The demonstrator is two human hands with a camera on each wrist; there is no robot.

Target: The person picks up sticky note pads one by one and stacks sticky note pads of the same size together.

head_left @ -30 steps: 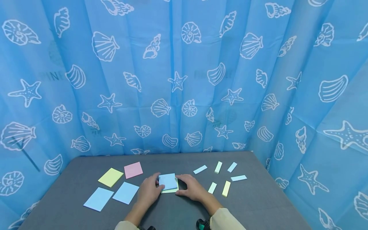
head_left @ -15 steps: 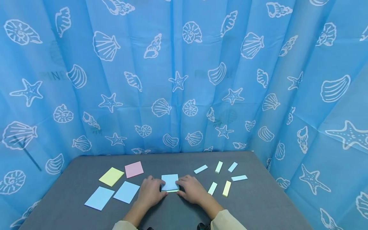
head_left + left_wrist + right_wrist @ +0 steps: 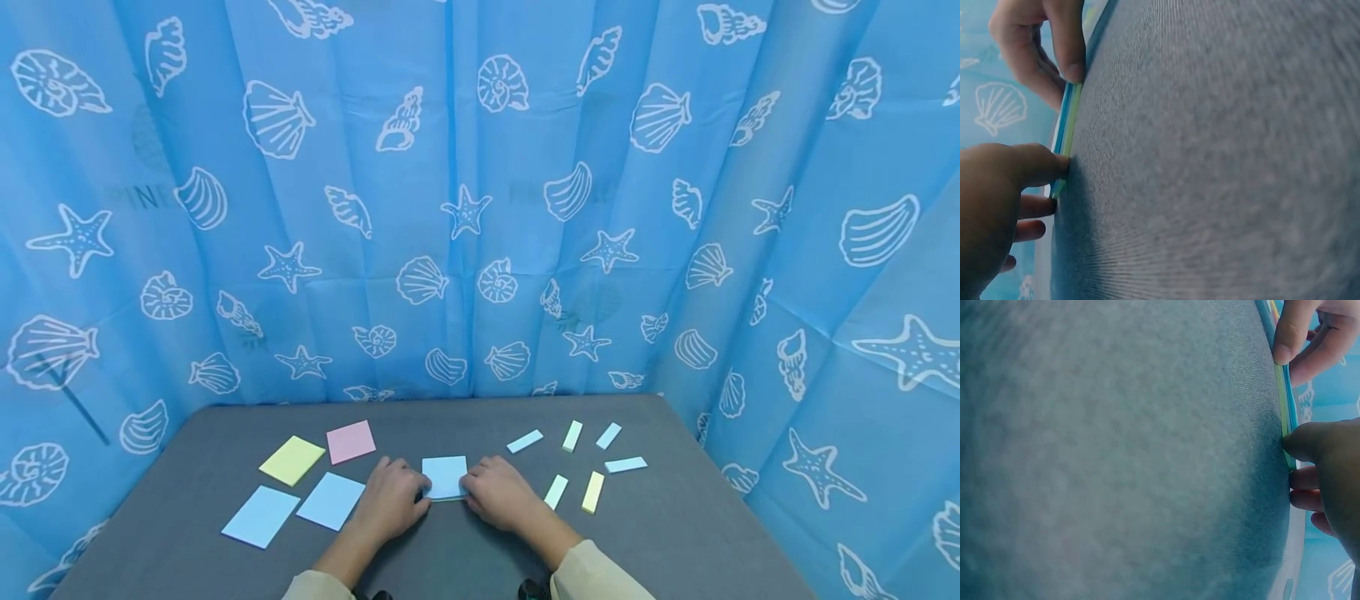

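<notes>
Two square sticky note pads lie stacked at the middle front of the table, a blue sticky note pad (image 3: 444, 477) on top of a green sticky note pad (image 3: 1071, 125). Only a thin front edge of the green one shows in the head view. My left hand (image 3: 392, 500) grips the stack's left side, thumb at the near corner and fingers along the side. From the right, my right hand (image 3: 501, 493) holds the opposite side in the same way. In both wrist views the thumbs press on the stack's near edge, and the stack sits low at the grey cloth.
Left of the hands lie a pink pad (image 3: 350, 442), a yellow pad (image 3: 292, 461) and two blue pads, the nearer being a blue pad (image 3: 260, 517). Several narrow strip pads, among them a yellow strip (image 3: 592, 492), are scattered right. A shell-patterned curtain (image 3: 465, 292) stands behind the table.
The blue pad, earlier askew over the green one, now lies nearly flush with it. Both hands have drawn in closer against the stack's sides.
</notes>
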